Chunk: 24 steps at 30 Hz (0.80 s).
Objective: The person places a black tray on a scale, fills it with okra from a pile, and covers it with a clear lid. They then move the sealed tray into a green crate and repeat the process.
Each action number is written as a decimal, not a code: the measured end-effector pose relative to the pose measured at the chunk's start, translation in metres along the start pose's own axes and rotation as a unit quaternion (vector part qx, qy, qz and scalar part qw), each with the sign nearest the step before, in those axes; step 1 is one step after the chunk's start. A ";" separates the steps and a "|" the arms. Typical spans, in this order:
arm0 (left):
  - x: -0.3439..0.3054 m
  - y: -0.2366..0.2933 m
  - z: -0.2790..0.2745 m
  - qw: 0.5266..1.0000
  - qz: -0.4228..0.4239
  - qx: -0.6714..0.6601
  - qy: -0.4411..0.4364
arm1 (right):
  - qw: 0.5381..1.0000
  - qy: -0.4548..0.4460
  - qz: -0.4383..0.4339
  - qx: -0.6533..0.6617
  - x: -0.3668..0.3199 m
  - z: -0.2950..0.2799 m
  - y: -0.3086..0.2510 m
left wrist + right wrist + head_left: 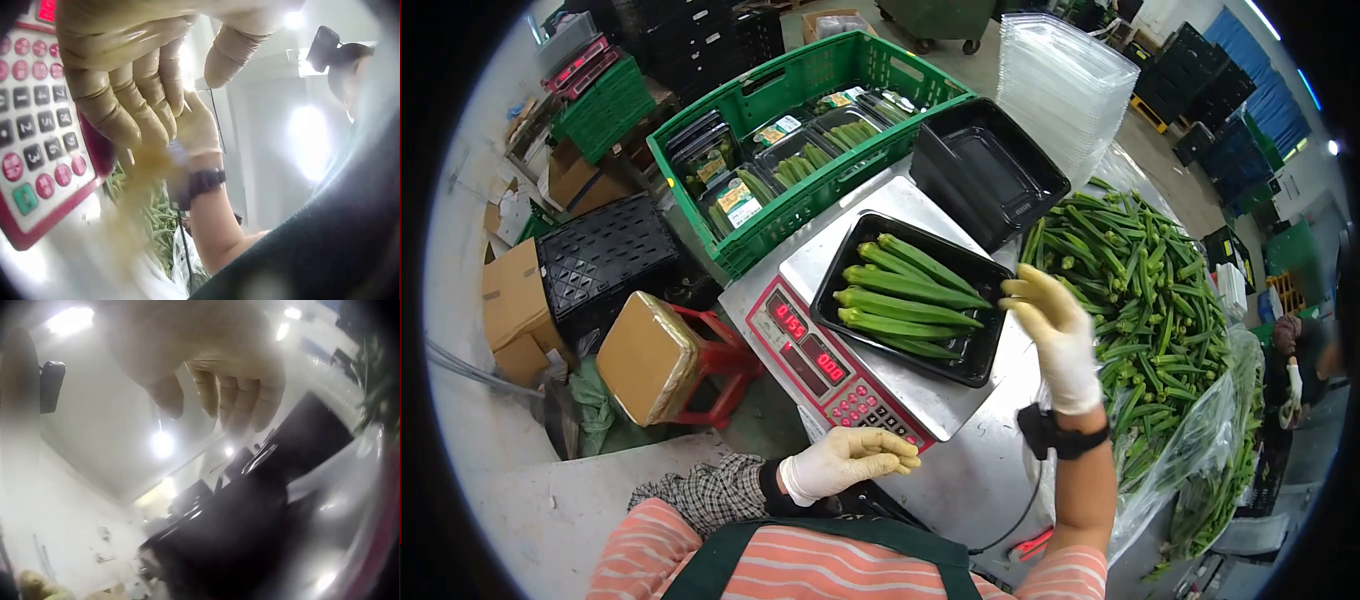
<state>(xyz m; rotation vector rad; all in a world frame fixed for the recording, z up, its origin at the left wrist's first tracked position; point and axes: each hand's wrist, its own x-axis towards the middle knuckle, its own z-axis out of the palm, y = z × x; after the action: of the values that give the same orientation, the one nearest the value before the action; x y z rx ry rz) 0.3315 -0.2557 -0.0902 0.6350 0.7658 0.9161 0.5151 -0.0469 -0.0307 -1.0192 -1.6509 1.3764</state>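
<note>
A black plastic tray (975, 360) sits on the metal plate of a red-and-white digital scale (818, 362), whose red display reads 0.155. Several green okra pods (908, 290) lie side by side in the tray. My gloved right hand (1055, 325) is at the tray's right end, fingers loosely bent and fingertips close to the rim, with nothing in them. In front of the scale's keypad (40, 119) my gloved left hand (845, 465) hovers, its fingers relaxed and holding nothing.
Loose okra (1140, 290) is heaped at the right beside clear plastic film (1200, 420). Behind the scale stand black trays (990, 165), a tall stack of clear lids (1065, 80) and a green crate (820, 190) of packed okra. A box-topped red stool (720, 370) is at left.
</note>
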 end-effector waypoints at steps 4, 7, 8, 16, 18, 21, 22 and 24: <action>-0.014 0.011 -0.016 0.998 0.035 -0.017 0.045 | 0.991 0.135 0.007 0.000 -0.012 -0.069 -0.001; -0.028 0.026 -0.032 0.994 0.060 0.030 0.083 | 0.985 0.165 0.016 -0.052 -0.023 -0.093 0.001; -0.034 0.038 -0.037 0.989 0.054 0.075 0.114 | 0.985 0.151 0.012 -0.080 -0.025 -0.096 0.002; -0.057 0.098 -0.101 0.920 0.261 0.090 0.279 | 0.976 0.133 0.027 -0.171 -0.025 -0.108 -0.003; -0.053 0.101 -0.116 0.923 0.255 0.092 0.272 | 0.962 0.131 0.039 -0.234 -0.025 -0.105 0.006; -0.041 0.109 -0.131 0.940 0.217 0.085 0.247 | 0.918 0.129 0.072 -0.368 -0.033 -0.086 0.021; -0.035 0.110 -0.138 0.945 0.203 0.083 0.242 | 0.911 0.118 0.029 -0.395 -0.037 -0.088 0.043; -0.029 0.122 -0.143 0.953 0.175 0.093 0.228 | 0.872 0.107 0.036 -0.476 -0.042 -0.095 0.085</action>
<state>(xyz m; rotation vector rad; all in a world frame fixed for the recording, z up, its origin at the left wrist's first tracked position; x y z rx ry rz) 0.1506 -0.2012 -0.0712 0.7503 1.1870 1.3539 0.6281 -0.0388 -0.1034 -1.7045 -2.1521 0.3744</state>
